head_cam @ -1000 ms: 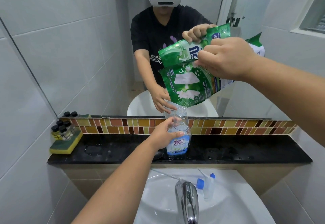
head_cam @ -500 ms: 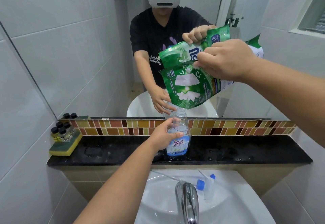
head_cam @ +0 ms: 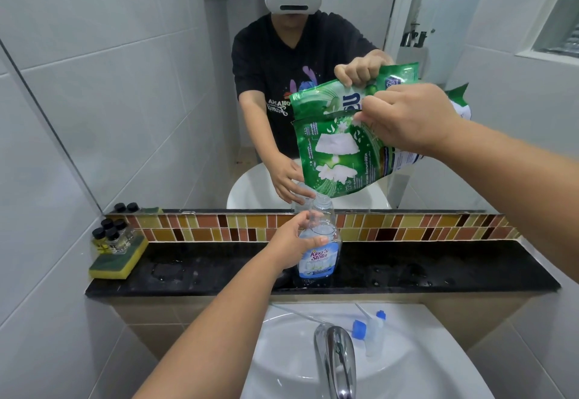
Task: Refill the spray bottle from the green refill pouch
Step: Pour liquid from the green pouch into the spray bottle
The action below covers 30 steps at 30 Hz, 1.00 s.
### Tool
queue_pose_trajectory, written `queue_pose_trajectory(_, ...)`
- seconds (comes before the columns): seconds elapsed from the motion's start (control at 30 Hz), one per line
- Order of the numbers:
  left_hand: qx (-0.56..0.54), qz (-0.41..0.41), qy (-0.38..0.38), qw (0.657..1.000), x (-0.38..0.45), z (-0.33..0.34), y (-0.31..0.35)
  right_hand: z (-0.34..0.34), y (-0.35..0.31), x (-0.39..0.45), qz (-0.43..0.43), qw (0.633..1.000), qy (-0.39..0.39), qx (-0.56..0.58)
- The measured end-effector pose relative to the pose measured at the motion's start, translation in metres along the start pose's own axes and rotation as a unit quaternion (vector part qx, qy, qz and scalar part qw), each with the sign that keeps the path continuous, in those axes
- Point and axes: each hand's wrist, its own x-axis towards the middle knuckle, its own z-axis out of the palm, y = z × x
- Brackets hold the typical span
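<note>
- Pouring looks under way or just about to start: we hold the green refill pouch tilted, its lower corner right over the open neck of the spray bottle; whether liquid is running we cannot tell.
- Our right hand, at about 2 o'clock in view, pinches the pouch by its upper edge.
- Our left hand wraps around the bottle's shoulder and steadies it upright on the black surface, near the centre of view.
- Done, as we judge it: the trigger head is off the bottle and lies in the sink at 5 o'clock, and the pouch seems opened.
- The bottle's clear upper part looks mostly empty, so we judge the fill is at an early stage.
- Left for us: finishing the pour, setting the pouch down, screwing the trigger head on.
- A sponge with small vials sits at 9 o'clock.
</note>
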Motion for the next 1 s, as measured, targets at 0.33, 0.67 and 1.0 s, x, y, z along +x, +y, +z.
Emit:
queue_pose_trajectory(0.33, 0.015, 0.018, 0.016, 1.0, -0.002, 0.001, -0.001, 0.032, -0.009, -0.071, 0.299, 0.949, 0.008, 0.098)
queue_pose_trajectory(0.67, 0.101, 0.048, 0.113, 0.987, -0.026, 0.003, 0.018, 0.052, -0.065, -0.129, 0.645, 0.701, 0.146, 0.265)
queue_pose_trajectory(1.0, -0.142, 0.111, 0.059, 0.982, -0.099, 0.074, 0.039, 0.012, -0.136, -0.103, 0.718, 0.387, 0.354, 0.457)
